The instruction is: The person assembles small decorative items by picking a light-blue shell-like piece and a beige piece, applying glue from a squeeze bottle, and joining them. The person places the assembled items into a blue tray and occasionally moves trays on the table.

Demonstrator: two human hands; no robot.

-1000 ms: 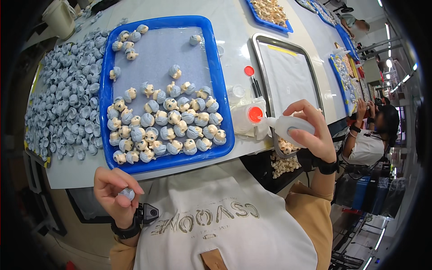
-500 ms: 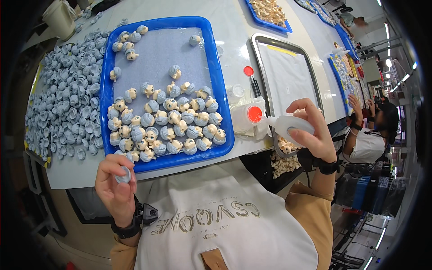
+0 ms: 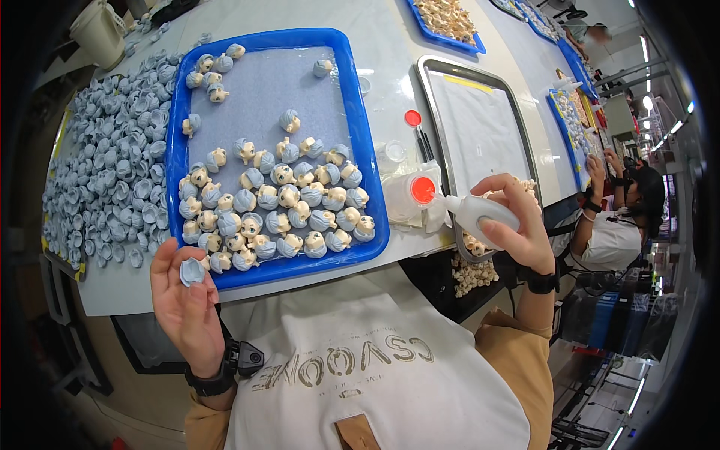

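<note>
Between the fingers of my left hand (image 3: 184,311) is a pale blue doll hair piece (image 3: 193,272), its hollow side showing. The hand is at the near left corner of a blue tray (image 3: 380,187). Small doll heads (image 3: 252,223) with blue hair crowd the tray's near half, and a few lie farther back. My right hand (image 3: 521,229) is wrapped round a white squeeze bottle (image 3: 484,220). The bottle lies tilted, with its narrow nozzle pointing left beside a plastic jar with a red top (image 3: 422,190).
Loose blue hair pieces (image 3: 112,165) form a big pile on the left. A metal tray (image 3: 480,127) lined with white cloth stands to the right, pale parts at its near end. Beyond are a blue tray of beige parts (image 3: 448,22), a white pitcher (image 3: 97,34) and a co-worker (image 3: 622,217).
The hair piece in my left hand has turned so that its hollow shows, and the hand has shifted slightly left. My right hand and the bottle have moved slightly down and left.
</note>
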